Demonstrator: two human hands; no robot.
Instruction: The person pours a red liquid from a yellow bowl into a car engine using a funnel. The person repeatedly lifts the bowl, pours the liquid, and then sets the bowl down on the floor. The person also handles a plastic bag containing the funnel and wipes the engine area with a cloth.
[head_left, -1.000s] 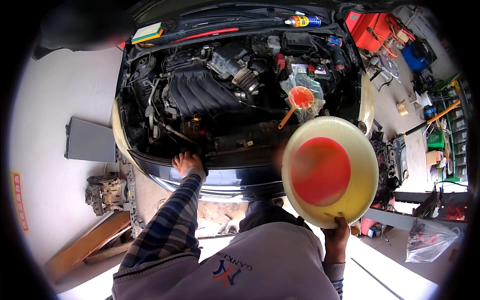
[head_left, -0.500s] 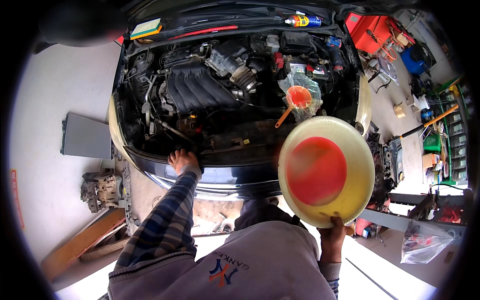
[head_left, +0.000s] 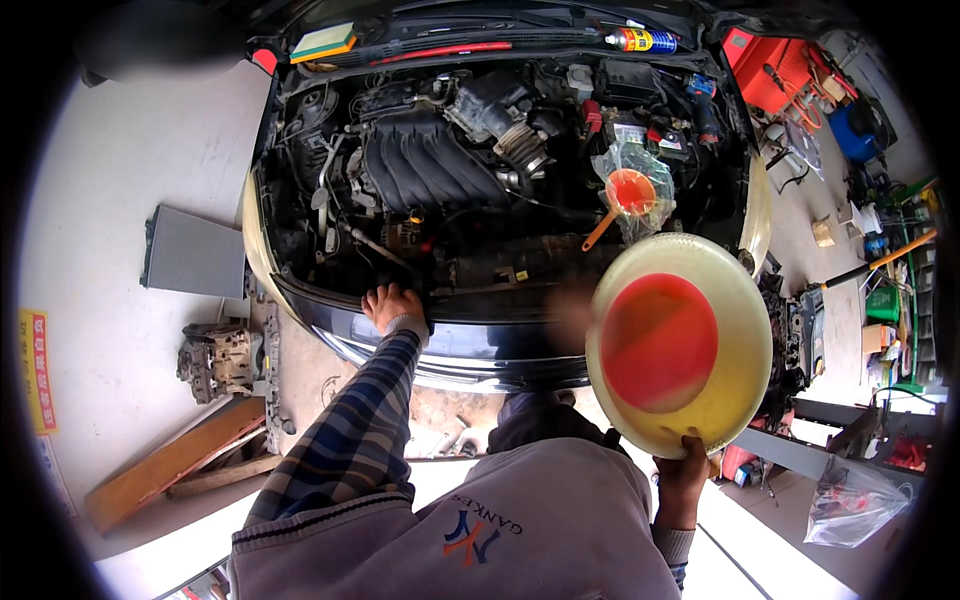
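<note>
My right hand (head_left: 685, 470) grips the near rim of a pale yellow basin (head_left: 742, 360), thumb over the edge. Red liquid (head_left: 660, 340) lies in the basin, toward its left side. Just beyond it, over the right part of the engine bay, an orange-red funnel (head_left: 632, 190) with a handle sits on clear plastic film (head_left: 660, 212); red shows in its bowl. My left hand (head_left: 397, 308) rests on the car's front edge (head_left: 470, 305), fingers laid over it, holding no loose thing. A brownish blur beside the basin's left rim is too smeared to identify.
The engine (head_left: 430, 160) fills the open bay. A spray can (head_left: 642, 40) and an air filter (head_left: 323, 43) lie along its back edge. Left on the floor are a radiator (head_left: 195, 252), a metal engine part (head_left: 215, 360) and a wooden board (head_left: 180, 465). Tool racks stand at right.
The whole scene has shifted right in the picture, with more of a yellow and red sign showing at the left. Both hands and the basin keep nearly the same place against the car.
</note>
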